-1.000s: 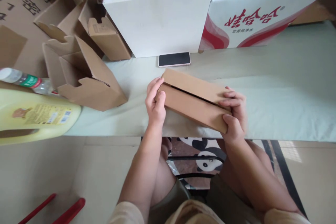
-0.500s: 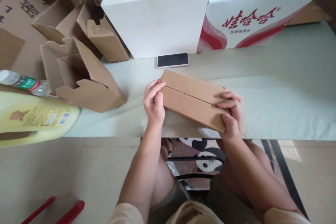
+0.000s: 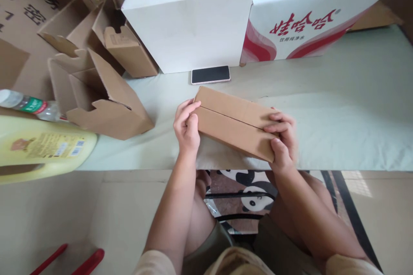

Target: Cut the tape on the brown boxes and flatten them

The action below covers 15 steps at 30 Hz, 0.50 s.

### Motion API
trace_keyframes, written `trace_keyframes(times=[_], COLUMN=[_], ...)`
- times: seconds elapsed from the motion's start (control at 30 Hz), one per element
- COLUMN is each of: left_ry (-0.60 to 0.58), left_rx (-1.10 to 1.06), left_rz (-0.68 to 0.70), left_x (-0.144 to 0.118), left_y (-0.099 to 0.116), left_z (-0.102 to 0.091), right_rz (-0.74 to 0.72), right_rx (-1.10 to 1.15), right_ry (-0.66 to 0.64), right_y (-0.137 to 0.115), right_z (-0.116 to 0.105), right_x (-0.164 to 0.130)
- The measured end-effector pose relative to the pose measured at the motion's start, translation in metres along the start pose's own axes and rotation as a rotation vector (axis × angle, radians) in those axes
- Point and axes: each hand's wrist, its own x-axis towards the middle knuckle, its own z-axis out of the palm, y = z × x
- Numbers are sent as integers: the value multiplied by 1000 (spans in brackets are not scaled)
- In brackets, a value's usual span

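Note:
A brown cardboard box (image 3: 234, 122) is held between my two hands over the front of the cloth-covered table (image 3: 335, 111). Its two top flaps meet along a seam, and it slants down toward the right. My left hand (image 3: 187, 126) grips the left end, thumb on the near side and fingers round the end. At the right end my right hand (image 3: 284, 139) is closed on the box, with fingertips over the seam and the thumb on the near flap. The underside of the box is hidden.
A phone (image 3: 211, 75) lies behind the box, in front of white cartons (image 3: 193, 30). To the left stand an open cardboard box (image 3: 112, 99), more cardboard boxes (image 3: 132, 51), a plastic bottle (image 3: 30, 104) and a yellow jug (image 3: 48, 146). Red bars (image 3: 87, 262) show below left.
The whole view has shifted slightly. My hands keep the same grip on the cardboard box, and it holds nearly the same position.

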Motion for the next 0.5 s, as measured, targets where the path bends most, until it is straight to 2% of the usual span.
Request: trace_keyframes(times=[0.5], left_ry=[17], left_rx=[-10], left_rz=[-19], left_x=[0], left_y=[1], left_z=[1], right_rz=[-6], right_rx=[17], right_ry=[-13], right_y=[-2], right_z=[-1], right_x=[1])
